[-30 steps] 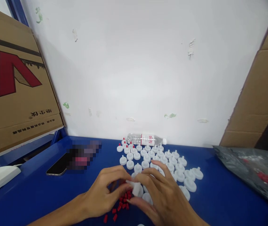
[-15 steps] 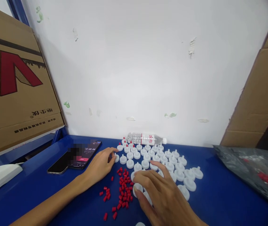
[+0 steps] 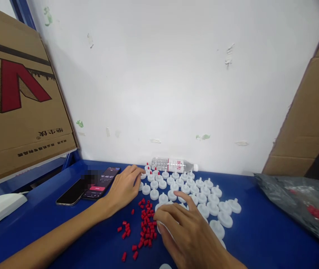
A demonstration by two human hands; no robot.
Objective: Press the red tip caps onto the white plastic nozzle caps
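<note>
Caps (image 3: 158, 173) top few discs (image 3: 154, 194), lower centre; I see most bare. Left hand (image 3: 126, 186) and right hand (image 3: 189, 228) are apart, grips unclear.

Massed white plastic parts (image 3: 185, 188) and loose red caps (image 3: 147, 230) suggest a workshop bench (image 3: 260, 231).

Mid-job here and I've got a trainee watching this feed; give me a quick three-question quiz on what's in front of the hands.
1. True or false: the plastic bottle lies on its side.
2. Some of the white discs near it have stems tipped in: (a) green (b) red (c) black.
3. Which hand is nearer the lit phone?

Key: 1 true; 2 b; 3 the left hand.
</note>
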